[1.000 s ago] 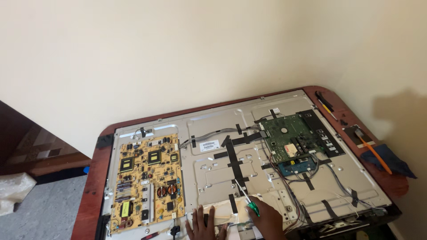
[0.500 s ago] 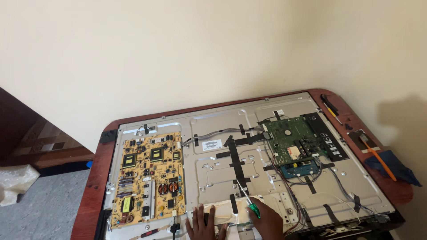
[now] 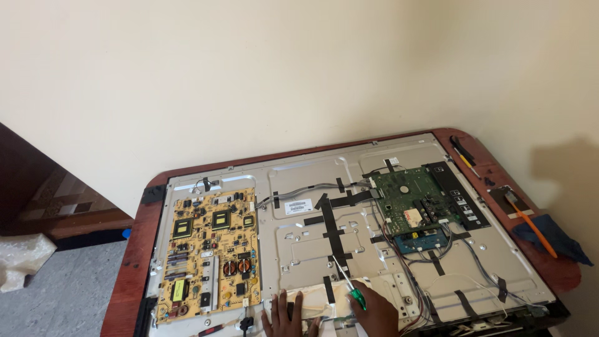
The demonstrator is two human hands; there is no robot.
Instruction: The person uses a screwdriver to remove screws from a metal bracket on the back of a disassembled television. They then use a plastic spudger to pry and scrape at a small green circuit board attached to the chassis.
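An opened flat-screen television lies face down, its grey metal back panel [image 3: 299, 240] exposed. A yellow power board [image 3: 209, 249] is on its left and a green main board [image 3: 412, 200] on its right. At the near edge my left hand [image 3: 284, 315] rests flat, fingers spread, on a pale ribbon strip [image 3: 312, 296]. My right hand [image 3: 374, 312] grips a green-handled screwdriver [image 3: 349, 288], its shaft pointing up and left over the panel's black tape strips [image 3: 331, 231].
The television rests on a reddish wooden table [image 3: 134, 262] against a cream wall. On the table's right edge lie an orange-handled tool [image 3: 530, 221], a dark blue cloth [image 3: 552, 234] and a small screwdriver [image 3: 463, 156]. Grey floor and a white bag [image 3: 22, 259] are at left.
The view has drifted slightly, so the television sits a little further right in the frame. Both hands stay at the panel's near edge with the screwdriver still held.
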